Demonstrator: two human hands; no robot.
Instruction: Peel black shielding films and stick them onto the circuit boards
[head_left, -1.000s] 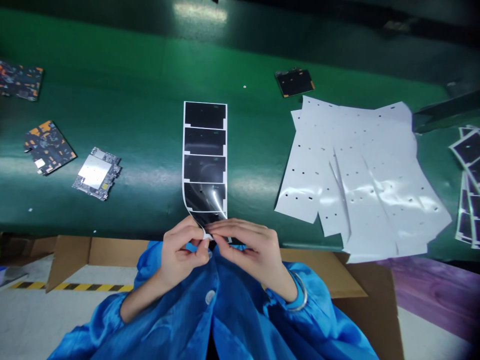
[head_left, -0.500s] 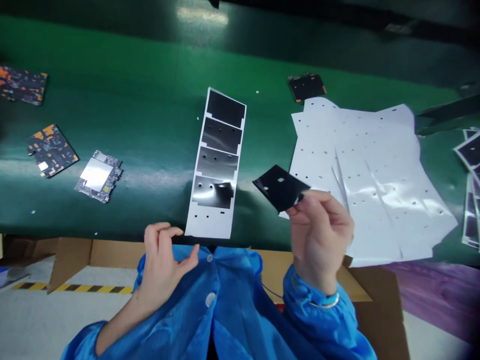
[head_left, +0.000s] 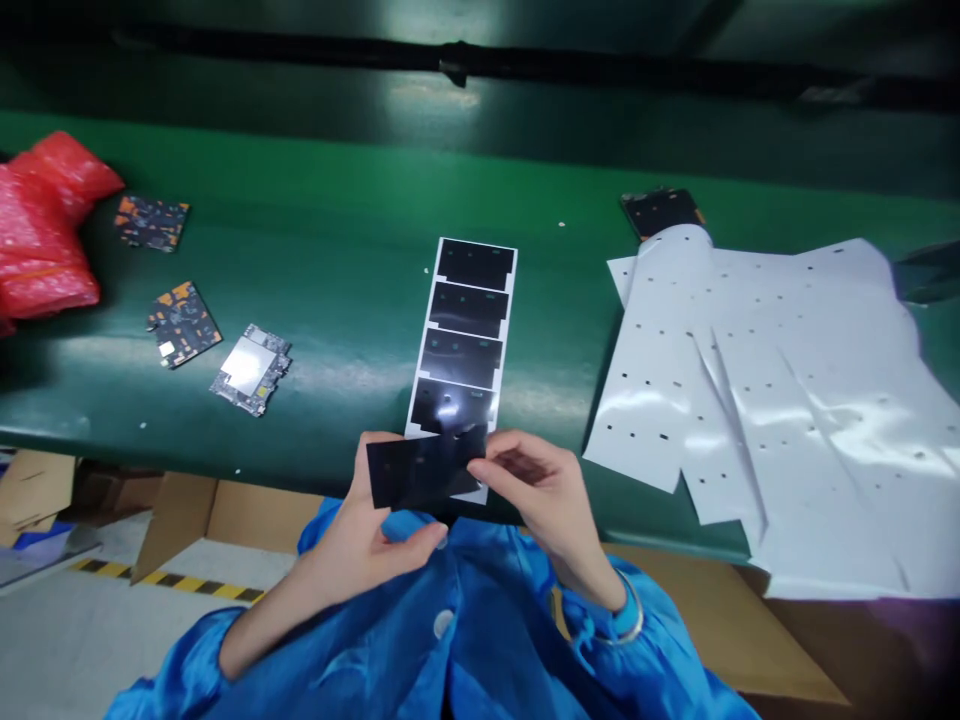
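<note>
Black film piece point(head_left: 424, 468) is pinched at its right end by the fingers point(head_left: 501, 465) of the right hand point(head_left: 544, 495). Those fingers are closed on the piece. The left hand point(head_left: 360, 555) is kept under the left end of the piece. Its thumb point(head_left: 369, 452) is seen at the left edge of the piece, and its other fingers are bent below. Whether the piece is gripped by that hand cannot be told.

The piece is held just over the low end of a white backing strip point(head_left: 429, 345), and that end is partly hidden by it. Four black pads point(head_left: 461, 358) are seen stuck in a row on the strip, and the strip is laid on a green bench point(head_left: 337, 250).

To the right of the strip, white sheets with small holes point(head_left: 780, 420) are piled loosely. Past them, a dark circuit board point(head_left: 660, 212) is partly covered by the sheets. To the left of the strip, a silver-topped circuit board point(head_left: 251, 368) is laid nearest, then an orange-spotted board point(head_left: 184, 323) and another orange-spotted board point(head_left: 150, 222). Farther left, a red bubble bag point(head_left: 41, 235) is seen.

Below the strip, a blue smock point(head_left: 450, 650) is worn, and a metal bangle point(head_left: 634, 620) is seen at the right wrist. Brown cardboard point(head_left: 255, 520) is seen beyond the bench edge, and yellow and black tape point(head_left: 165, 580) is stuck on the floor.
</note>
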